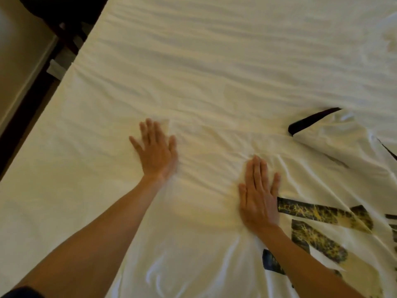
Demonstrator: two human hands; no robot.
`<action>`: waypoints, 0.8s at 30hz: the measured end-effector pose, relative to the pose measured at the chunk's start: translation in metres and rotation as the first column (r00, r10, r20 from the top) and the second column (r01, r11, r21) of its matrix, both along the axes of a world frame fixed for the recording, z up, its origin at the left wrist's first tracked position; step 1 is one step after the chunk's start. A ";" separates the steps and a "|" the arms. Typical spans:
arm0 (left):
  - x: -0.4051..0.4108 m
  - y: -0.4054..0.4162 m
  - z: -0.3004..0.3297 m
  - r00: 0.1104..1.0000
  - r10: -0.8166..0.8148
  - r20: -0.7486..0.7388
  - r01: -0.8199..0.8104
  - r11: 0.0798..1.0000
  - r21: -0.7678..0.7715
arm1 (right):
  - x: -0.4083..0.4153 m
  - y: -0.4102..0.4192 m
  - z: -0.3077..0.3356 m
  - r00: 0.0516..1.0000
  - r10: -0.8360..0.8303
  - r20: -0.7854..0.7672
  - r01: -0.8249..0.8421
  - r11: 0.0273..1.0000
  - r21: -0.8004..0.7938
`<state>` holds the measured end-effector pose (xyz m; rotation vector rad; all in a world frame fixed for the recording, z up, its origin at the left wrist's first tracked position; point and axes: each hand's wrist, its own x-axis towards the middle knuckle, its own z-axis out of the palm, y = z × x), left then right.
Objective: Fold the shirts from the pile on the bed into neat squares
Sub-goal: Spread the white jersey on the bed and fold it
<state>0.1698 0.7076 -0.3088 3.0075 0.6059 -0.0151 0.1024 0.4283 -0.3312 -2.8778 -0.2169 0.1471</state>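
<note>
Floor (19, 67) and a dark bed frame (23, 117) run down the far left, beside the bed (193, 50), whose white sheet is rippled with creases. Left hand (155, 150) lies flat on the fabric, palm down, fingers straight and slightly spread, grasping nothing. Right hand (258, 197) is likewise flat and released, fingers together, pressing on a white T-shirt (193, 244) spread across the near part of the bed. Just right of that hand, touching it, begins the shirt's dark marbled print (318, 214) with yellow veins. Above the print, a sleeve (326, 134) with a black cuff band lies folded over. Shirt and sheet are both white, so the shirt's left edge is hard to tell
</note>
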 end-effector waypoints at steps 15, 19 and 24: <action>-0.040 0.039 0.031 0.993 -0.072 0.096 0.065 0.995 0.074 | -0.011 -0.004 0.010 0.999 0.003 -0.052 0.004 0.991 0.132; -0.149 -0.097 0.025 0.851 -0.523 0.048 0.525 0.847 -0.083 | -0.090 -0.020 0.024 0.996 0.062 -0.057 -0.056 0.993 0.104; -0.218 -0.052 0.000 0.957 -0.241 -0.162 0.244 0.970 -0.003 | -0.188 -0.130 0.022 0.979 -0.190 -0.078 0.178 0.974 -0.140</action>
